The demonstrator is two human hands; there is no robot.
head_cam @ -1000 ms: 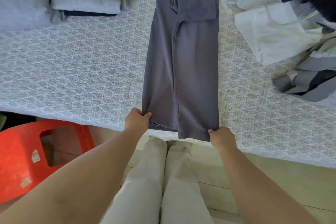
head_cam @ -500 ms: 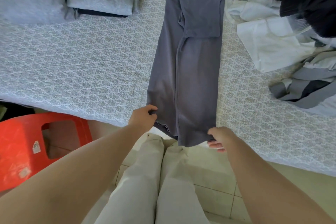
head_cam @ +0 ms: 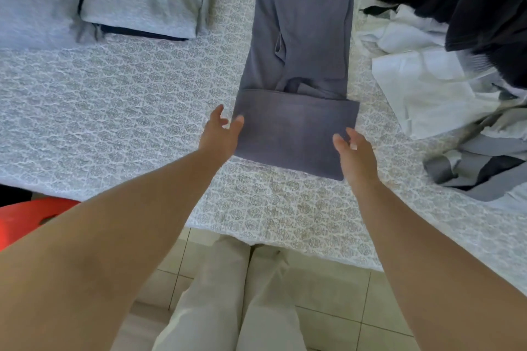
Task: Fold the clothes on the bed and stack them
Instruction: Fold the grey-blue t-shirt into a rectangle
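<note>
Grey trousers point(head_cam: 299, 71) lie hem-folded between open left hand point(head_cam: 218, 134) and right hand point(head_cam: 353, 151)

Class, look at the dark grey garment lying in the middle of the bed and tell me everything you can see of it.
The grey garment is a long, soft-looking strip of cloth, lying flat on the patterned bedspread. Its near end is folded up over itself into a neat band. Creased folded layers show farther up. The left hand and the right hand flank the band, fingers relaxed, at its side edges.
</note>
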